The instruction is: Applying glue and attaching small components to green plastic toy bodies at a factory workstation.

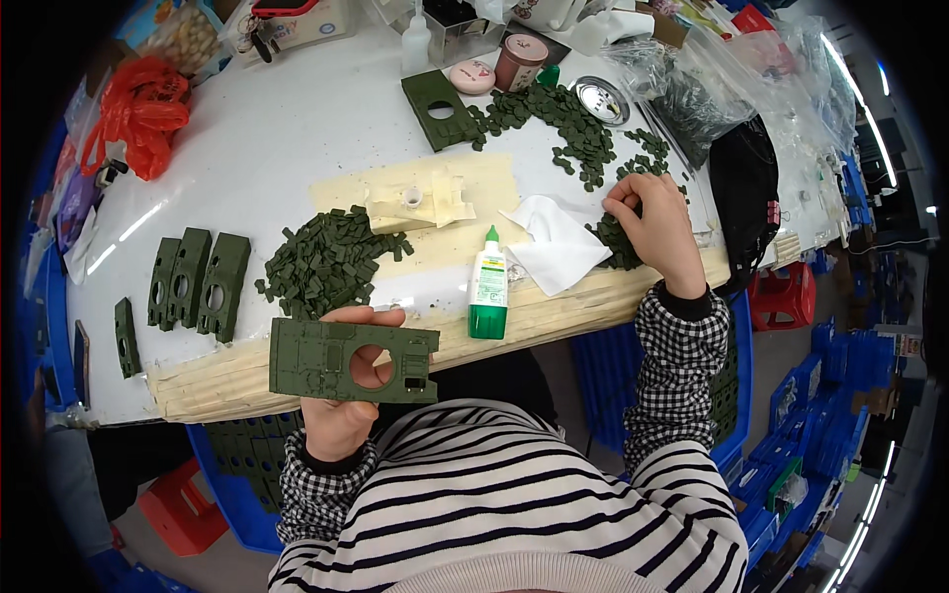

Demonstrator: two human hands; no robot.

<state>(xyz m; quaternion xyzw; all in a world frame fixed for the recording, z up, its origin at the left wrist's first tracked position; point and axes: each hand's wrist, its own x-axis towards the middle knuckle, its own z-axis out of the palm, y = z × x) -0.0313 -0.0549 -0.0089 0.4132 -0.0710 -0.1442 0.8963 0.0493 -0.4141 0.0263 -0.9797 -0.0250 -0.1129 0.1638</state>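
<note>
The green hull part point(311, 361) is in the left hand point(341, 420), near the front edge of the table point(247, 79), just before a large heap of small green pieces point(321, 262). It lies over the palm: the fingers point(381, 317) show beyond its far edge, the thumb is at its near edge, and skin is seen through its round hole. The long axis of the hull part goes from left to right, almost level; its plain end points to the left, and the notched end, with the hole nearer to it, points to the right. The detailed face is turned up toward the camera. The left fingers are bent around it and grasp it from below. The right hand point(660, 222) is well apart, over a smaller pile of green pieces point(619, 247) at the right, beside a white cloth point(554, 247). Its thumb and forefinger are curved down, with their tips near together; whether a piece is pinched between them, I cannot tell. Between the two hands lies a glue bottle point(488, 287) with green base, its nozzle pointing away from the person.
</note>
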